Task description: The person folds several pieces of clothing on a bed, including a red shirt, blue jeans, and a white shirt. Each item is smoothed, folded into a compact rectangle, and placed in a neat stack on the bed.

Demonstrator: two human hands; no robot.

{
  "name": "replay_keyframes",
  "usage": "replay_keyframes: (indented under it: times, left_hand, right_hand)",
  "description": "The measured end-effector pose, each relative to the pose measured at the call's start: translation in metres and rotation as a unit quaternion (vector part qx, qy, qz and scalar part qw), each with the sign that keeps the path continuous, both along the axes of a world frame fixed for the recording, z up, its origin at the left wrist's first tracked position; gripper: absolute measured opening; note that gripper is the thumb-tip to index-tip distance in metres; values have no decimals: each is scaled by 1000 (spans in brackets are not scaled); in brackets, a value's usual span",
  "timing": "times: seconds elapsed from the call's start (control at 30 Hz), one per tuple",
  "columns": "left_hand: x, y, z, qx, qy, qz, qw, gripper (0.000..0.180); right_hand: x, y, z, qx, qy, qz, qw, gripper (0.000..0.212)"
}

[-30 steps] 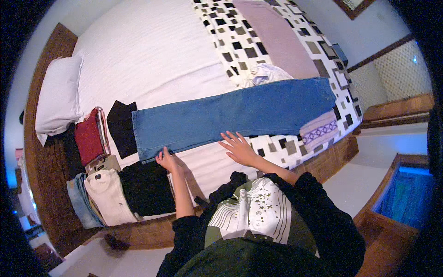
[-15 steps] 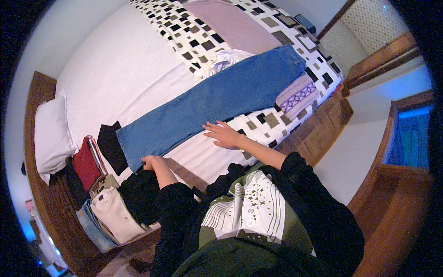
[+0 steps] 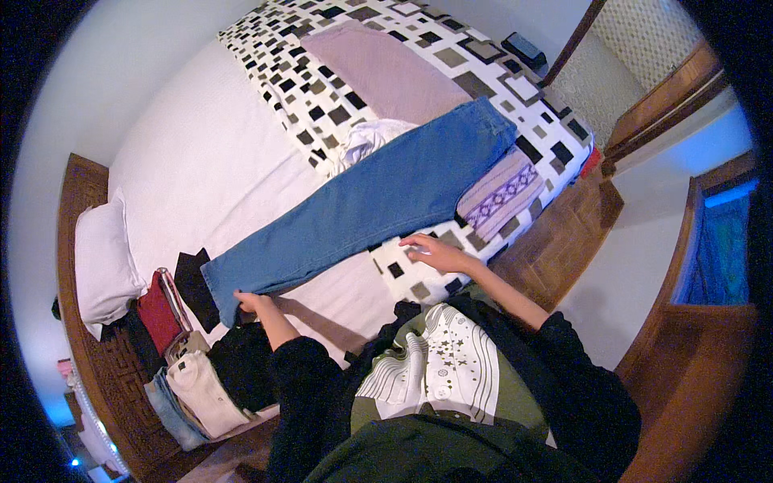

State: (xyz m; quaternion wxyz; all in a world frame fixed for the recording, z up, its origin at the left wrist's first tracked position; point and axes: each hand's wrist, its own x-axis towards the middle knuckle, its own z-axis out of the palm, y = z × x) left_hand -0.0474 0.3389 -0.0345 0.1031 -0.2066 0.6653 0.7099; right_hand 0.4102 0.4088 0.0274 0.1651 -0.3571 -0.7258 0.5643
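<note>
A pair of blue jeans (image 3: 378, 201) lies folded lengthwise across the bed, from lower left to upper right. My left hand (image 3: 251, 303) pinches the jeans' near end at the lower left. My right hand (image 3: 433, 252) rests flat, fingers spread, on the black-and-white checked cover (image 3: 322, 88) just below the jeans' middle, at their edge. A purple patterned folded cloth (image 3: 503, 193) lies beside the jeans' far end, and a white garment (image 3: 366, 137) sits just above them.
A pink folded cloth (image 3: 386, 72) lies on the checked cover. Folded clothes, red (image 3: 159, 312), black (image 3: 241, 366), cream (image 3: 205, 390) and blue, are stacked at the lower left by a white pillow (image 3: 101, 258). A dark wooden bed frame (image 3: 564, 233) edges the bed. A dark small object (image 3: 523, 48) lies at the far corner.
The view has swung, so the jeans now run diagonally. My left hand stays at the jeans' near end, and my right hand has moved to their lower edge.
</note>
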Motion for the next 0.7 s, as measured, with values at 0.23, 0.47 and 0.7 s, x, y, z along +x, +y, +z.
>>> replay_keyframes:
  times: [0.23, 0.47, 0.7]
  left_hand:
    - [123, 93, 78, 21, 370, -171, 913, 29]
    - [327, 129, 79, -151, 584, -612, 512, 44]
    - [351, 95, 53, -218, 476, -743, 418, 75]
  right_hand:
    - [36, 80, 21, -155, 144, -34, 977, 39]
    - [69, 165, 54, -461, 460, -4, 759, 79]
    - [112, 196, -30, -330, 155, -238, 900, 55]
